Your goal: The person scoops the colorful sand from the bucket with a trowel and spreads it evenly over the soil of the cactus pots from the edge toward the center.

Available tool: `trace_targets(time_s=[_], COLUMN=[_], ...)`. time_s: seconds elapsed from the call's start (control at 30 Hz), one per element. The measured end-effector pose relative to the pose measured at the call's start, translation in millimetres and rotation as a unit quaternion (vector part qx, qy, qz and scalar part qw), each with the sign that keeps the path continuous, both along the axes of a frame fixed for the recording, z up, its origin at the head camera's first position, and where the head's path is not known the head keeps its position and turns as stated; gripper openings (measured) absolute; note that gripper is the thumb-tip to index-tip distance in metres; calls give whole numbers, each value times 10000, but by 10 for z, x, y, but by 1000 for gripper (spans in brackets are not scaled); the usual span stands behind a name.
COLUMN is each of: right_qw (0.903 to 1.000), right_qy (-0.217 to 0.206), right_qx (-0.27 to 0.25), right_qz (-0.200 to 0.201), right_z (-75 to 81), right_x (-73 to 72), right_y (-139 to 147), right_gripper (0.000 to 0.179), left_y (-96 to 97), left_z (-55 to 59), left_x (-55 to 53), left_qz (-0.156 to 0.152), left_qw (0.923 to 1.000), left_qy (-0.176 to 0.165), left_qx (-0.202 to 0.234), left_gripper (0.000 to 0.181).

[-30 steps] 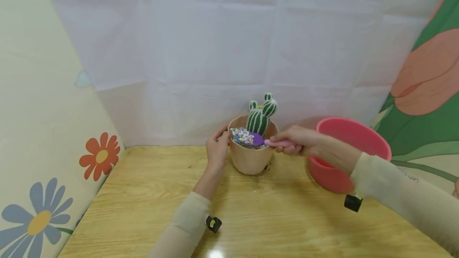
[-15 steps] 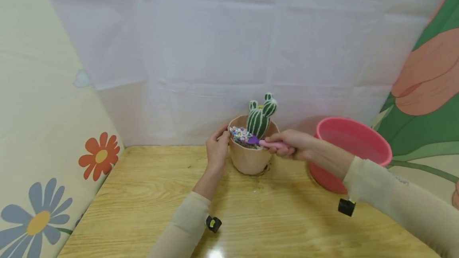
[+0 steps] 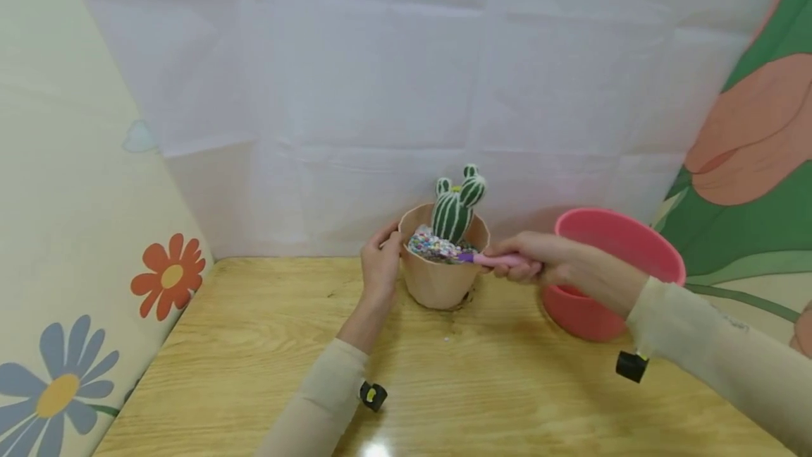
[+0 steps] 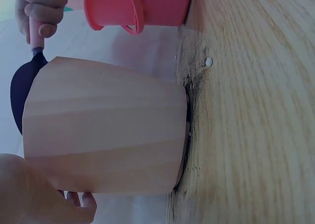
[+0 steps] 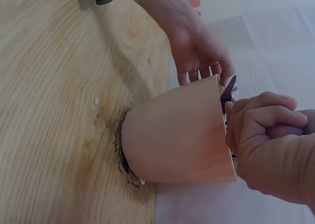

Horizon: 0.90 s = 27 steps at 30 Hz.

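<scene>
In the head view, a knitted-looking green cactus with white stripes point(image 3: 452, 217) stands in a peach flower pot point(image 3: 439, 286). Multicoloured pebbles point(image 3: 425, 240) lie over dark soil inside, to the front left of the cactus. My left hand point(image 3: 380, 265) grips the pot's left rim, thumb at the edge and fingers around the outer wall. With my right hand point(image 3: 529, 257) I hold a small trowel by its pink handle point(image 3: 501, 260). Its purple blade point(image 4: 25, 83), dark in the left wrist view, reaches over the rim on edge; the pot wall hides part of it.
Right of the pot, behind my right forearm, stands a pink-red bucket point(image 3: 586, 316). Dark soil crumbs point(image 5: 123, 171) and a white pebble point(image 4: 209, 62) lie on the wooden table point(image 3: 266, 372) by the pot's base. A white cloth point(image 3: 380, 90) hangs behind.
The trowel first slid left over the pot, then drew back right with its blade tipped on edge. Pebbles it carried now lie in the pot. The left hand keeps its grip.
</scene>
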State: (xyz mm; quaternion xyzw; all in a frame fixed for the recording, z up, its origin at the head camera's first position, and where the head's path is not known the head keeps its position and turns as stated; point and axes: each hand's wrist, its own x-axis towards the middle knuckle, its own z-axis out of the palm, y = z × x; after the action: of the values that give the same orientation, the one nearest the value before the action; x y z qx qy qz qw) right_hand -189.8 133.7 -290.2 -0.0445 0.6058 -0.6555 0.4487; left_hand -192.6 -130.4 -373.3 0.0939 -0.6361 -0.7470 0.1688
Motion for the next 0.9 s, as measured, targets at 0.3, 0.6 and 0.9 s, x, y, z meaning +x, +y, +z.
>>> trace_targets(time_s=[0.3, 0.6, 0.9], right_qw=[9996, 9966, 9904], right_qy=[-110, -146, 64], right_qx=[252, 641, 1077], right_qz=[112, 496, 861], right_z=[103, 241, 440], right_x=[-36, -156, -327], right_y=[114, 278, 522], right_gripper=[31, 32, 29], left_y=[-29, -10, 59], left_z=[5, 8, 28], left_x=[11, -20, -37], left_qz=[-71, -182, -195], left_qw=[9999, 9997, 9996], left_qy=[-60, -127, -217], left_qx=[72, 83, 32], left_gripper=[36, 37, 36])
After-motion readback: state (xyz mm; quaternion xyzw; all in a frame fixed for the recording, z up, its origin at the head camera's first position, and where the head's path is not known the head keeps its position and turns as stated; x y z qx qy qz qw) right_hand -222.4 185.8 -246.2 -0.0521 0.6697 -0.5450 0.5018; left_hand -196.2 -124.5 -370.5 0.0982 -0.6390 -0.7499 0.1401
